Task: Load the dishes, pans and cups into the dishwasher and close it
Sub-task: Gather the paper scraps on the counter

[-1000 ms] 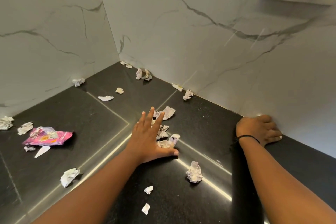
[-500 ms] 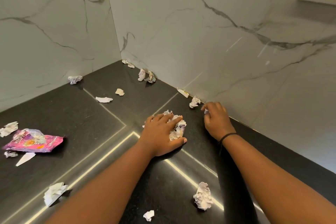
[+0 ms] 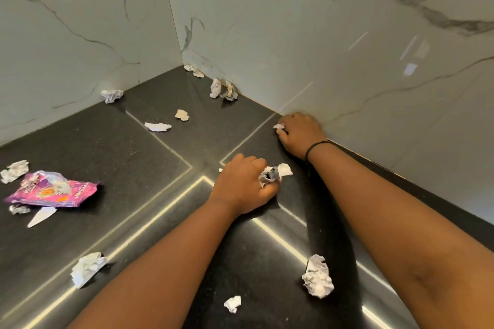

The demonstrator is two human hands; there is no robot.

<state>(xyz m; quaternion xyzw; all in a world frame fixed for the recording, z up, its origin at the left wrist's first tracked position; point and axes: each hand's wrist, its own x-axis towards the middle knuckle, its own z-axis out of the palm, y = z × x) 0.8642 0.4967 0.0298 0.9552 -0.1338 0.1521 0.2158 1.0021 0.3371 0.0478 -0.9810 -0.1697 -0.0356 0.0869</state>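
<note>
We see the left hand (image 3: 242,187) on the dark table (image 3: 133,157), its grip closed round a wad of crumpled paper (image 3: 275,173) that sticks out on the right between the curled fingers. Farther right, against the marble wall (image 3: 320,48), the right hand (image 3: 300,133) curls its grip on a small white scrap (image 3: 279,126) at its fingertips. A pink wrapper (image 3: 53,192) lies far left, and a loose paper ball (image 3: 318,276) lies near us.

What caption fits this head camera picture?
Both hands, left and right, gather crumpled paper scraps off a dark counter.
</note>
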